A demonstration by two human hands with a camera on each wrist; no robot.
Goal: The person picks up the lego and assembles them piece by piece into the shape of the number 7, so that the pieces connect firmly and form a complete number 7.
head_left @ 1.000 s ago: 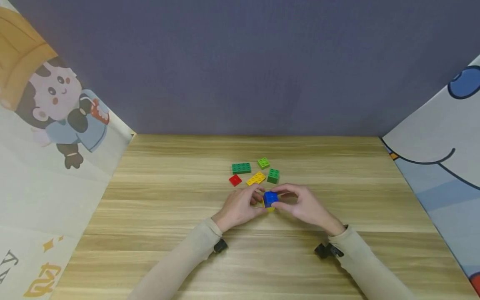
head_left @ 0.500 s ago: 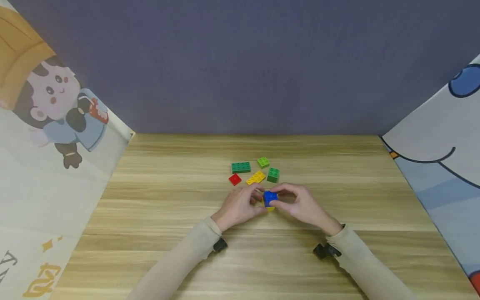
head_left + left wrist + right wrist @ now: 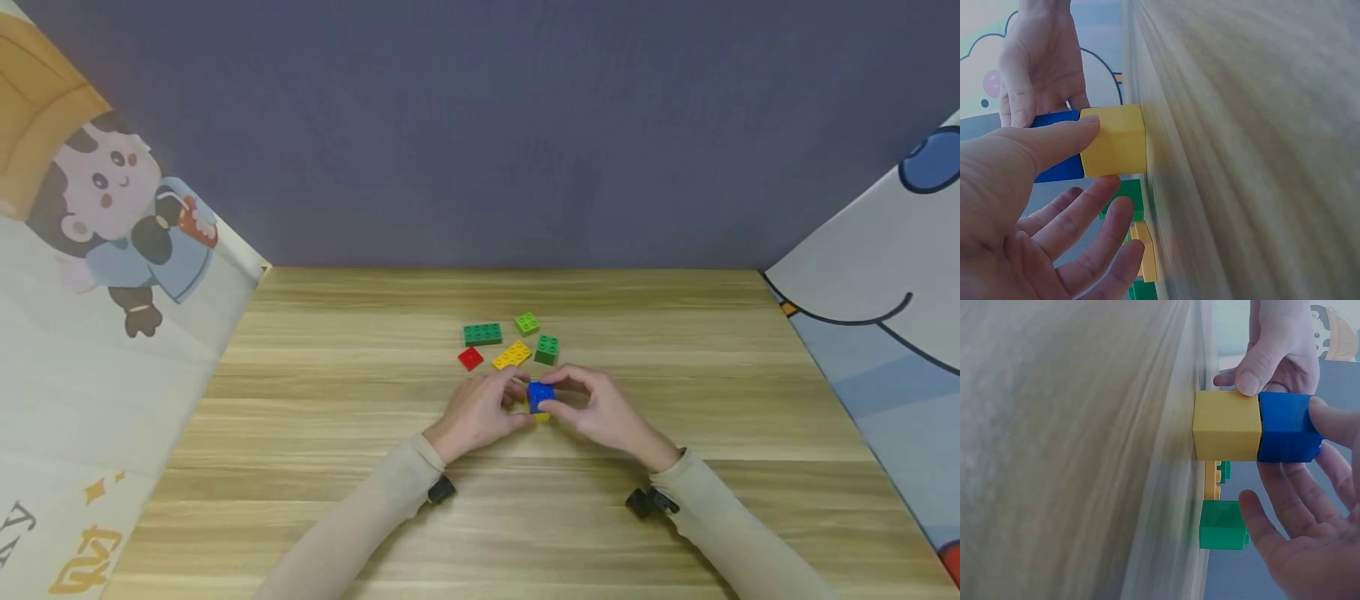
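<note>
A blue brick (image 3: 540,397) sits on top of a yellow brick (image 3: 1227,428), both upright on the wooden table in front of me. My left hand (image 3: 478,414) pinches the yellow brick low down, its thumb near the seam in the left wrist view and a fingertip at the far side. From the other side my right hand (image 3: 606,414) pinches the blue brick between thumb and finger. In both wrist views the blue brick stands squarely over the yellow one, with only a thin dark line at the seam.
Just beyond the hands lie a flat yellow brick (image 3: 512,355), a green brick (image 3: 547,350), a light green brick (image 3: 527,324), a long dark green brick (image 3: 482,335) and a red piece (image 3: 471,358). A dark panel (image 3: 510,142) rises behind the table (image 3: 337,400).
Both hands stay in place on the two bricks. Only a slight shift of the head view shows; the loose bricks have not moved.
</note>
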